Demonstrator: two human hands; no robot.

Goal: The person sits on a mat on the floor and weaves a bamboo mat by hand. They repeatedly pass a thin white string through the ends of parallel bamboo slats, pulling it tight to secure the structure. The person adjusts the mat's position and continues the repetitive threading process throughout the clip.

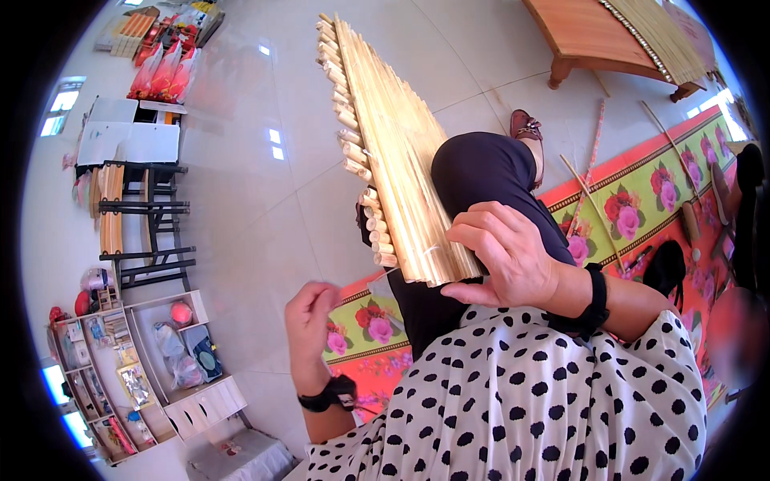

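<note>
A long mat of pale yellow reed stalks (399,152) lies over my raised knee in dark trousers, stretching away from me. Along its left side the stalk ends stick out in an uneven row. My right hand (507,255) grips the mat's near end, fingers on top and thumb at the lower edge. Apart from the mat, to its lower left, my left hand (311,317) is raised with its fingers curled together. That hand is slightly blurred, and whatever it may pinch is too small to make out. Both wrists wear black bands.
A wooden low table (597,40) at the upper right bears another reed mat (670,36). Loose sticks (592,200) lie on a floral floor mat (634,210). Black-framed folded furniture (152,204) and a shelf unit (120,369) stand along the left.
</note>
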